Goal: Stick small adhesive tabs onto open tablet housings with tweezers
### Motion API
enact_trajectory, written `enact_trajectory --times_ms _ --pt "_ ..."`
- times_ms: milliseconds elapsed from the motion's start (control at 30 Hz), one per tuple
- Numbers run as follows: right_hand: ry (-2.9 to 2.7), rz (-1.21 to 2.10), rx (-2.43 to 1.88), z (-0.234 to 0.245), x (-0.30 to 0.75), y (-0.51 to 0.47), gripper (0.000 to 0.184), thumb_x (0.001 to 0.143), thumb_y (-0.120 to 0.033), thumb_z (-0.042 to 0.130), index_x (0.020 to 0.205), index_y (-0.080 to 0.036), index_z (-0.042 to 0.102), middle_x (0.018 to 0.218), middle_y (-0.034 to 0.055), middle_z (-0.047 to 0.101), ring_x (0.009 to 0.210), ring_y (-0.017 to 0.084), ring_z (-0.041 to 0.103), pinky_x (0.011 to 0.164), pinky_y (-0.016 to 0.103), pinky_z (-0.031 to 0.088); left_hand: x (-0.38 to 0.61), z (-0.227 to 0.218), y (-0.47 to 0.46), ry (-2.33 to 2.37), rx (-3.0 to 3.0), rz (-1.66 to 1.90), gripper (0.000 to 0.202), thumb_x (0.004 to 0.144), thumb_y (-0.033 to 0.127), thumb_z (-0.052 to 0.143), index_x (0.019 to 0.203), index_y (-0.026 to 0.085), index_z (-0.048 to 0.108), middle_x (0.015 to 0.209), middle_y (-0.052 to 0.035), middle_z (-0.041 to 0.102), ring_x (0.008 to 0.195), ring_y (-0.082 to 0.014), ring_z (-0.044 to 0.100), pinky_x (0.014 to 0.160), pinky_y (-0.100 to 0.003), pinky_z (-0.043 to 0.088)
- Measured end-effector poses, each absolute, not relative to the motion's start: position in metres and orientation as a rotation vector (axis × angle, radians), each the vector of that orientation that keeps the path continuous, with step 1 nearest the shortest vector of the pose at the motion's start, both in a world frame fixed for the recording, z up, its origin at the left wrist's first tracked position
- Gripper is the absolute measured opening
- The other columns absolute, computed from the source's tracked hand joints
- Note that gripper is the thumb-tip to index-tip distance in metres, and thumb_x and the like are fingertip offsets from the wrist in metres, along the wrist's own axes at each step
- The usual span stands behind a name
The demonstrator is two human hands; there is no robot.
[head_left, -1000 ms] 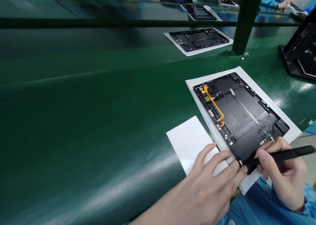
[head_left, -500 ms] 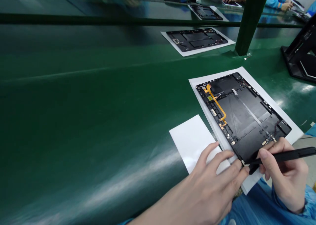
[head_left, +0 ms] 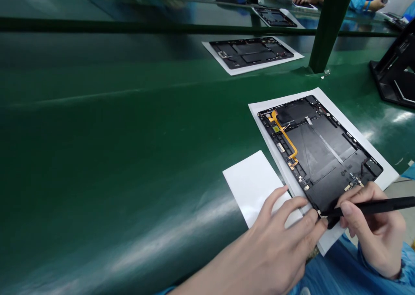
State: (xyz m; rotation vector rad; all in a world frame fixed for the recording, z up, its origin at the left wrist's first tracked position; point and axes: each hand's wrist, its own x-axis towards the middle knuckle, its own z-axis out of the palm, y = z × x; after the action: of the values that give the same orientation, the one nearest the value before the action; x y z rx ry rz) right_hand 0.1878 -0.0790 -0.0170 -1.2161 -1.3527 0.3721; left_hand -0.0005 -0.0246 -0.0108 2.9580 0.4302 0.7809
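An opened tablet point(head_left: 319, 150) with black internals and an orange flex cable point(head_left: 284, 137) lies on a white sheet point(head_left: 382, 174) at the near right of the green belt. My right hand point(head_left: 372, 230) is closed round a black pen-like tool point(head_left: 372, 206), whose tip rests at the tablet's near corner. My left hand point(head_left: 279, 243) lies flat with fingers stretched, fingertips pressing by that same corner and partly over a smaller white card point(head_left: 253, 185).
The green conveyor belt point(head_left: 113, 148) fills the left. Two more opened tablets point(head_left: 249, 52) on white sheets sit further along. A green post point(head_left: 329, 27) stands behind; a black stand point(head_left: 394, 70) is at the right. Other people's blue sleeves show at the top.
The far tablet on the belt has drifted left. My hands and the tool stay at the tablet's near corner with hardly any shift.
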Motion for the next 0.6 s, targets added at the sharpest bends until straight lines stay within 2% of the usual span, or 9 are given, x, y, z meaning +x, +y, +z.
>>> enact_trajectory --times_ms 200,300,400,500,600 --pt "-1.446 0.365 -1.22 -0.0112 0.1898 -0.0747 0.017 0.09 -0.014 0.059 0.074 -0.019 0.057 0.064 -0.002 0.053 0.054 0.009 0.051 0.044 0.019 0.038 -0.0015 -0.0098 -0.0251 0.425 2.926 0.796 0.03 0.095 0.019 0.051 0.124 0.013 0.056 0.112 -0.0081 0.064 0.109 -0.0263 0.053 0.101 -0.049 0.037" --pt "-1.441 0.391 -1.212 -0.0132 0.1909 -0.0734 0.016 0.09 -0.015 0.059 0.075 -0.019 0.058 0.065 -0.0026 0.054 0.052 0.008 0.049 0.043 0.018 0.037 -0.0013 -0.0123 -0.0238 0.392 2.924 0.756 0.035 0.094 0.018 0.051 0.128 0.012 0.053 0.108 -0.0089 0.063 0.108 -0.0272 0.053 0.1 -0.05 0.039" --pt "-1.353 0.444 -1.181 -0.0154 0.1901 -0.0739 0.017 0.091 -0.019 0.06 0.074 -0.019 0.058 0.064 -0.0036 0.054 0.047 0.006 0.045 0.044 0.019 0.037 -0.0006 -0.0169 -0.0225 0.393 2.934 0.813 0.031 0.095 0.018 0.046 0.124 0.012 0.055 0.104 -0.0102 0.061 0.106 -0.0271 0.052 0.099 -0.048 0.042" --pt "-1.214 0.487 -1.175 -0.0137 0.1878 -0.0757 0.019 0.091 -0.025 0.062 0.073 -0.019 0.058 0.062 -0.0037 0.053 0.042 0.005 0.041 0.042 0.02 0.034 0.0 -0.0192 -0.0222 0.472 2.895 0.95 0.031 0.095 0.014 0.04 0.121 0.013 0.056 0.109 -0.0134 0.057 0.11 -0.0295 0.049 0.097 -0.051 0.043" --pt "-1.215 0.502 -1.237 -0.0083 0.1858 -0.0779 0.022 0.089 -0.029 0.064 0.07 -0.018 0.058 0.055 -0.0043 0.048 0.04 0.006 0.041 0.037 0.02 0.032 -0.0001 -0.0177 -0.0217 0.501 2.858 0.911 0.035 0.094 0.009 0.038 0.123 0.014 0.056 0.117 -0.0163 0.053 0.115 -0.0325 0.045 0.096 -0.056 0.042"
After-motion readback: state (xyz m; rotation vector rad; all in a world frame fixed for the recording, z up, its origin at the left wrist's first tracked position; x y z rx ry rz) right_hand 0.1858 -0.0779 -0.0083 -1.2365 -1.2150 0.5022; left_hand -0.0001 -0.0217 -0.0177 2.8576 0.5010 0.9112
